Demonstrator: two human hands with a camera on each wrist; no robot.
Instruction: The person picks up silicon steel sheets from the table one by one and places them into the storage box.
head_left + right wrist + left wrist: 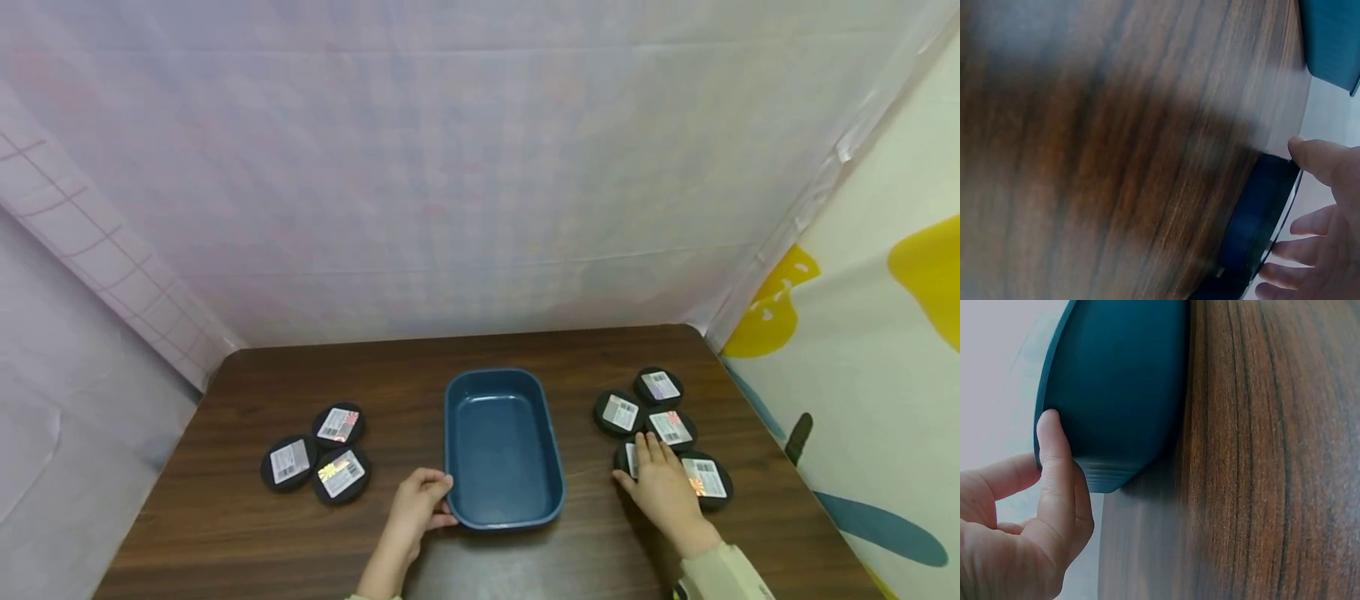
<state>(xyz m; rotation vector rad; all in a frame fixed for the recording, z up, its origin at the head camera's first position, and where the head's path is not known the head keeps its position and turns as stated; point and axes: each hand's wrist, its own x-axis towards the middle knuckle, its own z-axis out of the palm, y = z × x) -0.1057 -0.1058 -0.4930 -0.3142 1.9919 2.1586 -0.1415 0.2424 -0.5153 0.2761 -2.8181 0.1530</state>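
My left hand (pixel 416 508) pinches the near left corner of a dark blue rectangular tray (pixel 504 450), thumb and fingers on either side of its rim. The same tray wall (pixel 1122 375) fills the top of the left wrist view. At the right, my right hand (pixel 666 493) lies over a round black flat container (pixel 624 458) with a white label, partly hidden by the fingers. In the right wrist view the thumb touches the edge of this container (pixel 1257 209), and the fairly straight fingers lie at its top face.
Several similar labelled black containers (pixel 671 427) lie close around the right hand. Three more (pixel 341 475) sit clustered at the left on the brown wooden table (pixel 225 533). A pale cloth-like wall (pixel 465 167) stands behind the table, and a patterned one (pixel 862 392) at the right.
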